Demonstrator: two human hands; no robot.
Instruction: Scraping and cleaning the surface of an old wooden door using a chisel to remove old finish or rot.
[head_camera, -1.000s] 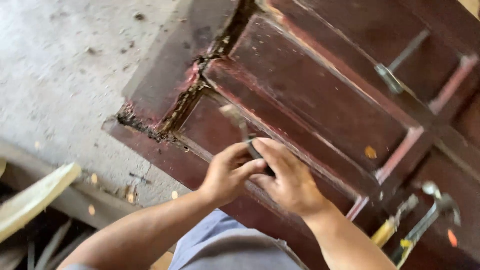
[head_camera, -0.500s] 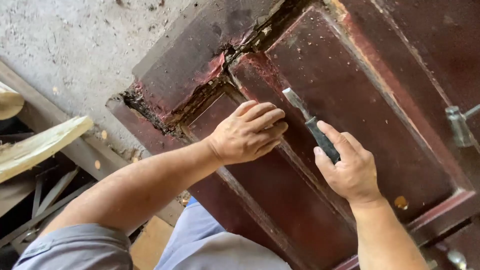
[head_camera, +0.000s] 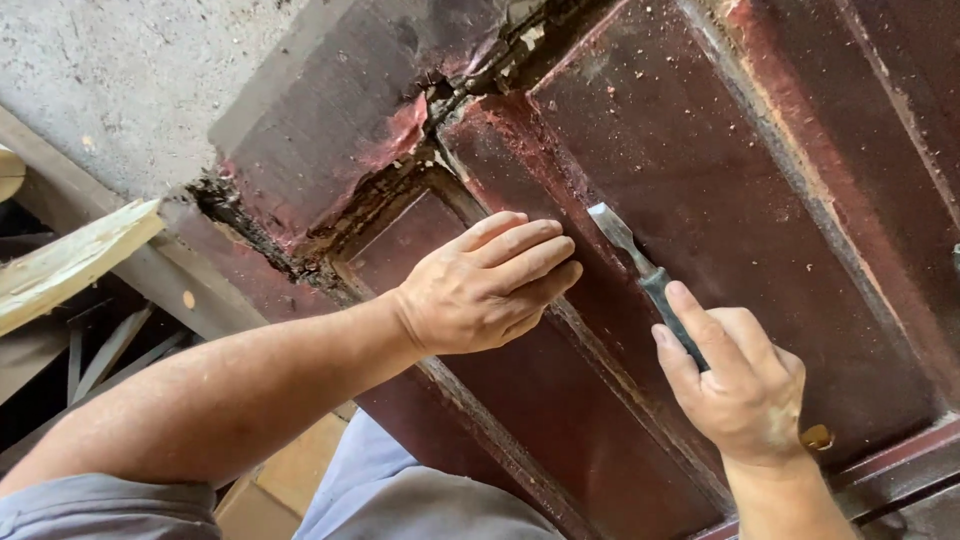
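The left hand (head_camera: 487, 285) lies flat, fingers together and holding nothing, pressed on the dark red wooden door (head_camera: 760, 200) just below its rotted, split corner (head_camera: 300, 225) — apparently to steady the panel. To its right, the right hand (head_camera: 740, 390) is closed around a chisel (head_camera: 640, 270), forefinger along the handle, the blade angled up-left over the door — contact I cannot tell.

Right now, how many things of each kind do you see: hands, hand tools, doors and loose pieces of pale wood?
Bare hands: 2, left hand flat on the door, right hand holding the chisel
Grey-handled steel chisel: 1
Dark red panelled wooden door: 1
Pale splintered wood piece: 1
Total: 5
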